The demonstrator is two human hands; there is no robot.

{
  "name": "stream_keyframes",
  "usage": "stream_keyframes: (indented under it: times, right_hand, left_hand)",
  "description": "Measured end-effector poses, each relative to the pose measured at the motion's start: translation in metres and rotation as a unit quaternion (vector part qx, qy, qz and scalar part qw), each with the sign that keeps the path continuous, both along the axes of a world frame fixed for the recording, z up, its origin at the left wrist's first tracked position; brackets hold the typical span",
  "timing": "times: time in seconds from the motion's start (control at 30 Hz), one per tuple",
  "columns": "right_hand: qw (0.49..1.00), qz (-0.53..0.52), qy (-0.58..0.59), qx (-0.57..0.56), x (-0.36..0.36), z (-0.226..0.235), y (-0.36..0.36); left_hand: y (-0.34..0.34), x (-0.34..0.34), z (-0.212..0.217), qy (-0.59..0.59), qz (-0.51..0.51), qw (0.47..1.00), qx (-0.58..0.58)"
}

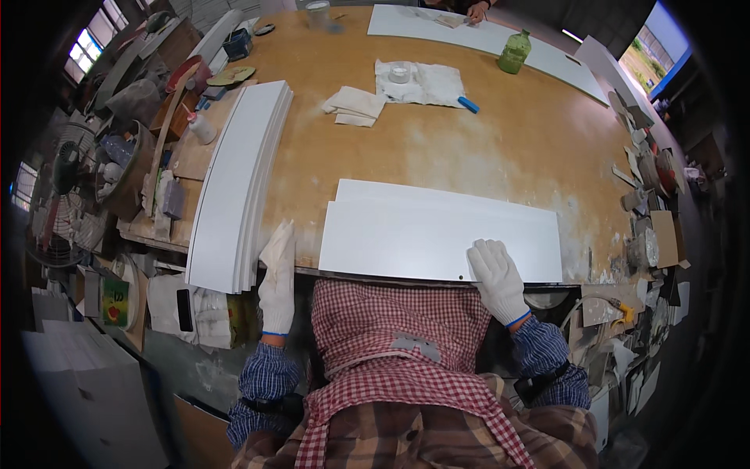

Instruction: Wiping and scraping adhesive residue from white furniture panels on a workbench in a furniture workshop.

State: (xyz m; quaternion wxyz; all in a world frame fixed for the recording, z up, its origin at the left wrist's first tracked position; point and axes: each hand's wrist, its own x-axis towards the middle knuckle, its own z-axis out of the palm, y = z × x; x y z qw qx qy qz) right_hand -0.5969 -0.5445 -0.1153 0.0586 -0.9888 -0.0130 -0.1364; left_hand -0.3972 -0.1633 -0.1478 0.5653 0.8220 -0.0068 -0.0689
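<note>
Two white panels [437, 234] lie at the table's front edge, one partly over the other, the rear one showing along the far side. My right hand [495, 277], in a white knit glove, rests flat on the front panel's right part, fingers stretched out. A small dark spot marks that panel near its front edge. My left hand [276, 301], also gloved, is at the table edge between the panels and a stack of long white boards [238, 180]. It holds what looks like a cream cloth [277, 244]; its fingers are partly hidden.
Folded cream cloths [355, 105], a white sheet [433, 82] with a small jar [399, 73], and a blue object [468, 105] lie farther back. A green bottle [514, 51] stands beside a long white board [476, 39], where another person's hand [477, 12] works. Clutter lines both sides.
</note>
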Motion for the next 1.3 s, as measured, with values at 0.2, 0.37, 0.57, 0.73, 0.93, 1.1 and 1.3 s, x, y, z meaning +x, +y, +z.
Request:
stream_keyframes:
  times: [0.2, 0.37, 0.57, 0.73, 0.93, 1.1, 1.3]
  right_hand:
    - [0.997, -0.015, -0.069, -0.015, 0.023, 0.032, -0.047]
    - [0.982, -0.084, 0.131, 0.107, 0.09, 0.086, -0.099]
    - [0.876, -0.069, 0.287, 0.381, 0.126, 0.029, -0.15]
    - [0.988, -0.018, 0.124, 0.09, 0.133, -0.008, -0.14]
    - [0.986, -0.145, -0.004, 0.082, 0.113, -0.029, -0.056]
    - [0.989, -0.105, -0.054, 0.092, 0.108, -0.038, -0.04]
    - [0.983, -0.129, -0.059, 0.119, 0.101, -0.044, -0.042]
  left_hand:
    - [0.019, 0.008, 0.003, -0.005, 0.105, 0.994, -0.015]
    - [0.033, 0.013, -0.013, -0.098, 0.162, 0.981, 0.04]
    - [0.053, 0.001, -0.008, -0.067, 0.11, 0.987, 0.094]
    - [0.024, -0.009, 0.032, 0.008, 0.134, 0.983, 0.127]
    - [-0.066, 0.015, 0.061, -0.321, -0.256, 0.91, 0.062]
    - [-0.203, -0.014, 0.01, -0.374, -0.432, 0.81, 0.131]
    - [-0.232, -0.007, -0.03, -0.423, -0.385, 0.804, 0.161]
